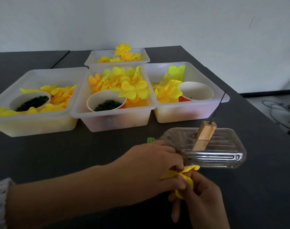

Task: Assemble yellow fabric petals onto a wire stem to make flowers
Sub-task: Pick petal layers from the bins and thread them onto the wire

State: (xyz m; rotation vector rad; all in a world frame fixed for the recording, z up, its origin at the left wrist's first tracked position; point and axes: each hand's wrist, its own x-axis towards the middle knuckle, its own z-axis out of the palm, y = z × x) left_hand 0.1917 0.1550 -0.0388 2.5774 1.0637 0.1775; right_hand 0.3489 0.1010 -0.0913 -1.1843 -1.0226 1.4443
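Both hands had a grip on the yellow fabric petals (187,175): left hand (151,164) pinching from above, right hand (202,195) curled underneath, just over the dark worktop (75,154) beside a clear plastic bottle (223,151).

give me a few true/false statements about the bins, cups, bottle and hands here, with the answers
1. Both hands hold the yellow petals. True: the left hand and right hand pinch them together.
2. The clear plastic bottle stands upright. False: it lies on its side on the table.
3. The wire rises from a wooden block. True.
4. The paper cup in the right bin is full of dark green pieces. False: it looks nearly empty.
5. Five bins sit on the table. False: four.
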